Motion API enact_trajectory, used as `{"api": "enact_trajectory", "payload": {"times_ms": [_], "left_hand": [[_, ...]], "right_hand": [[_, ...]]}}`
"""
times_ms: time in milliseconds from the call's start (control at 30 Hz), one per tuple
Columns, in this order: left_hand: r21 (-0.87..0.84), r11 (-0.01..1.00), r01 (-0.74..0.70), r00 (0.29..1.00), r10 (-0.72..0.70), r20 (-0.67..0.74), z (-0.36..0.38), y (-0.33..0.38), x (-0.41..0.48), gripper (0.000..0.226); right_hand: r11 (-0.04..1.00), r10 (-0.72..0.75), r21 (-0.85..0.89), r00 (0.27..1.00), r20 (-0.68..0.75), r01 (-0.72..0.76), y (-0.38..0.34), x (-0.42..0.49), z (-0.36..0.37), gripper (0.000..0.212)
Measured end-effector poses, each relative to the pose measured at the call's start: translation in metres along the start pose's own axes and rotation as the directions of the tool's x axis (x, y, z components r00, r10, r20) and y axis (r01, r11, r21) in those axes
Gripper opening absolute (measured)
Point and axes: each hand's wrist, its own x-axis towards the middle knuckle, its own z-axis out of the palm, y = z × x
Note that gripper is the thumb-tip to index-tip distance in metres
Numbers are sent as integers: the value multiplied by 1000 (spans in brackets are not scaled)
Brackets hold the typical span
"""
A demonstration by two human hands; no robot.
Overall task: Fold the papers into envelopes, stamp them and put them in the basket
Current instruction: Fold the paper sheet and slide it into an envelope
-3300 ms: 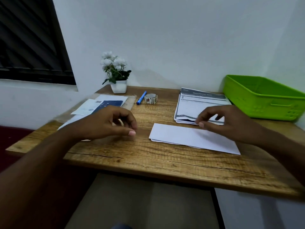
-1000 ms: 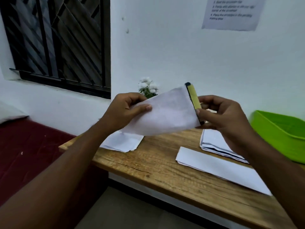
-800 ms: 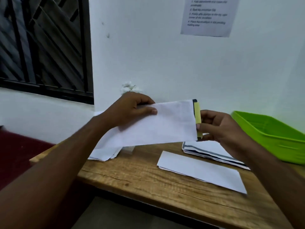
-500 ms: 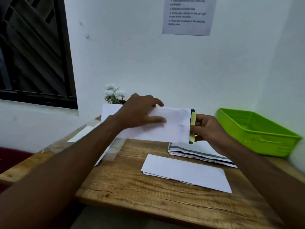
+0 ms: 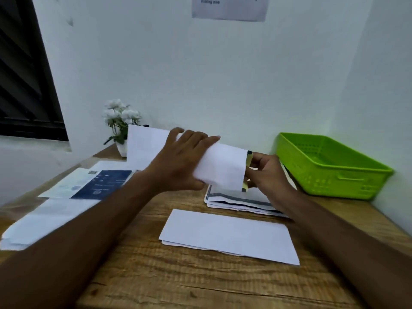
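Gripping the white envelope point(image 5: 223, 168) in midair left of the green basket point(image 5: 334, 181), the left hand point(image 5: 178, 161) curls around it; the right hand point(image 5: 265, 172) pinches its yellow-edged end.

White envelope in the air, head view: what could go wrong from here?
1. The left hand grips the white paper envelope from above and bows it; it may crease.
2. The right hand pinches the yellow strip with dark ends at the envelope's right edge; it could slip or sit skewed.
3. Both are off the wooden table, unsupported, so alignment is harder.
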Motion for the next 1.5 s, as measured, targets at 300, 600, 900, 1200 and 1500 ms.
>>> {"api": "enact_trajectory", "payload": {"times_ms": [300,600,900,1200,1500], "left_hand": [[-63,998,12,1000,-12,8,-21,-34,-12,83],[-144,982,119,978,-91,189,-11,-68,-34,74],[-237,952,195,978,-171,120,-12,-73,-38,83],[-248,946,210,977,-192,97,-11,-73,-39,89],[-243,963,113,985,-77,153,-10,-54,-36,93]], "right_hand": [[804,40,-565,932,360,184,-9,-5,-23,21],[663,335,-666,659,673,343,-24,-24,-2,75],[870,-107,-391,889,445,300,-44,-8,-35,6],[803,-69,-535,933,354,263,-18,5,-50,32],[778,57,-553,842,536,298,-20,1,-52,29]]}}
